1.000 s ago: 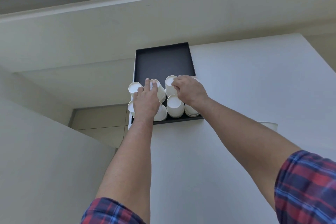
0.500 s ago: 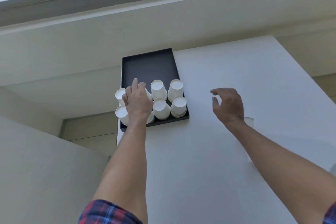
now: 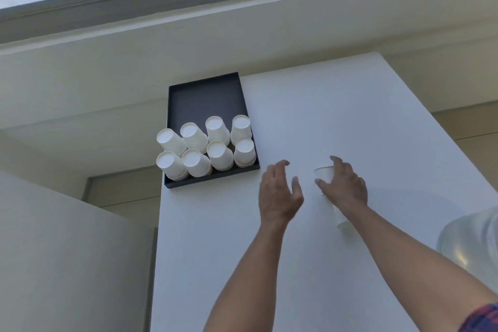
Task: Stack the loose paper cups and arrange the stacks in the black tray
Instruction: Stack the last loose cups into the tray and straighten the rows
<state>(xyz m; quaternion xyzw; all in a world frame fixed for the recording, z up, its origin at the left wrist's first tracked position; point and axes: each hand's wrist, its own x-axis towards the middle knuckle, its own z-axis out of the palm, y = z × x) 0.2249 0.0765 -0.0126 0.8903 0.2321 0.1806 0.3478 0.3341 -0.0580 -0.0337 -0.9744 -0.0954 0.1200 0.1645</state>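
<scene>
The black tray (image 3: 204, 100) sits at the far left corner of the white table (image 3: 350, 116). Its near half holds several upside-down stacks of white paper cups (image 3: 218, 153) in two rows. To the right of the tray, my right hand (image 3: 347, 188) grips a loose stack of white cups (image 3: 324, 174), with thumb and fingers curled round its top end. The lower end of that stack shows below my wrist. Just left of it, my left hand (image 3: 277, 194) hovers with fingers spread and holds nothing.
The tray's far half is bare. A clear plastic object (image 3: 469, 240) lies at the table's right edge. Left of the table is a drop to the floor, and a window ledge (image 3: 242, 29) runs behind.
My left hand has left the cups in the tray and moved right. My right hand has travelled right and closed on the loose stack. The camera has shifted.
</scene>
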